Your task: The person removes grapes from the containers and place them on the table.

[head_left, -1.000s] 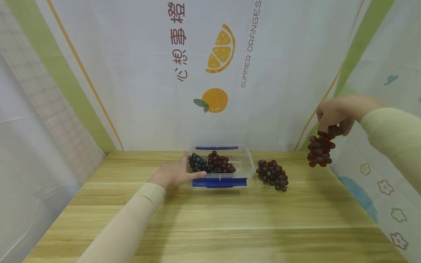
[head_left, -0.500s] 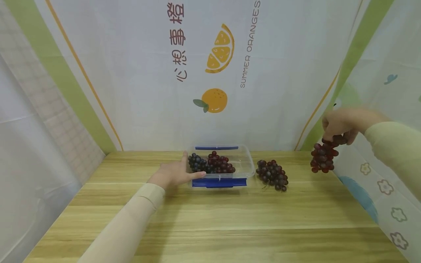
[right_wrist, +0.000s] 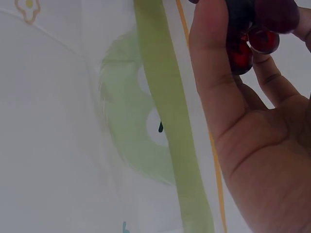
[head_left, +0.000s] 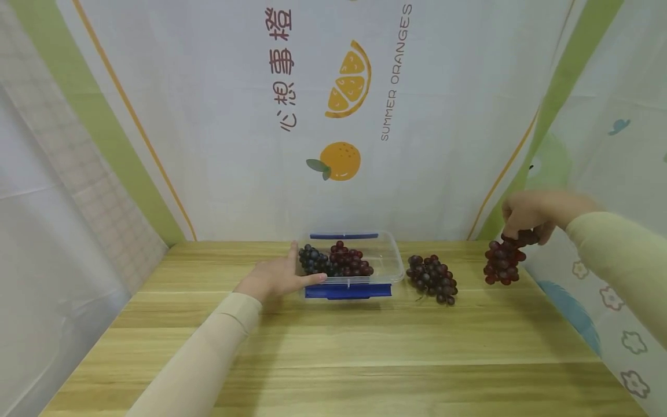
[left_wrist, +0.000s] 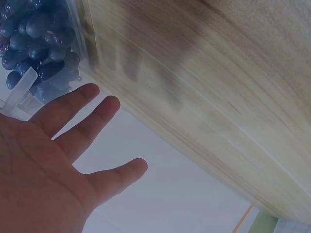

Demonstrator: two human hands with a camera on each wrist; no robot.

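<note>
Held grapes lowered, beneath right hand.

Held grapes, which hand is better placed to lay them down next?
Probably the right hand: it grips the held grapes near the right edge of the table, while the left hand is away at the box.

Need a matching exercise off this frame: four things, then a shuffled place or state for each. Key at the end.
1. Blue-black grapes
2. Right hand
3. Plastic box
4. Left hand

A. Clear, with blue clips
B. Spread at the box's left end
C. Inside the box
D. Gripping a red bunch

Pairs: 1-C, 2-D, 3-A, 4-B
</note>
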